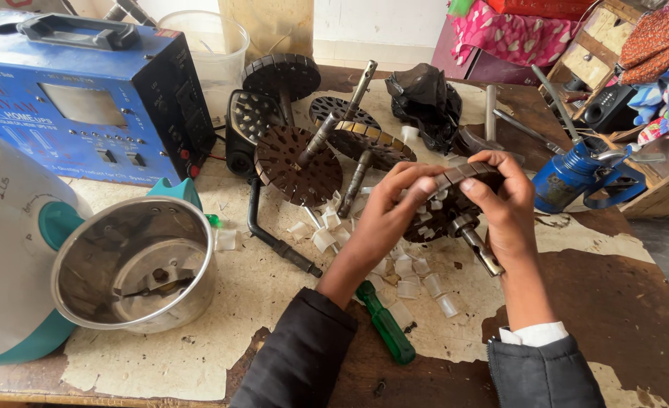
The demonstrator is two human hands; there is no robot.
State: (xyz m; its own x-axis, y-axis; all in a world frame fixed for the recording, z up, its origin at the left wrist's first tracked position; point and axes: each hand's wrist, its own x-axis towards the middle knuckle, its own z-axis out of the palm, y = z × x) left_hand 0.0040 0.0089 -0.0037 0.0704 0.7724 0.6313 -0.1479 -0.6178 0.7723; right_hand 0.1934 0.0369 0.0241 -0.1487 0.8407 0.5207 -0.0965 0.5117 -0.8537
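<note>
You are holding a dark motor rotor (449, 208) between both hands, just above the table (614, 302), a little right of the middle of the view. Your left hand (386, 215) is curling its fingers over the rotor's left rim, and your right hand (504, 198) is arching over the top, with its fingertips pressing on the banded edge; both hands are closing around it, neither nearer than the other. The rotor's shaft (480, 249) is pointing down and to the right, toward your right wrist, so its long axis is running slantwise from upper left to lower right. Under the rotor, small clear plastic pieces (418, 276) are lying scattered on the worn, peeling tabletop, and a green-handled screwdriver (386, 326) is resting near your left sleeve. More rotors (300, 159) are lying beyond your hands, with a steel mixer jar (134, 261) at the left, a blue power unit (85, 106) behind it and a blue oil can (572, 177) at the right. Bright fabrics are piling up in the room's far right corner.
</note>
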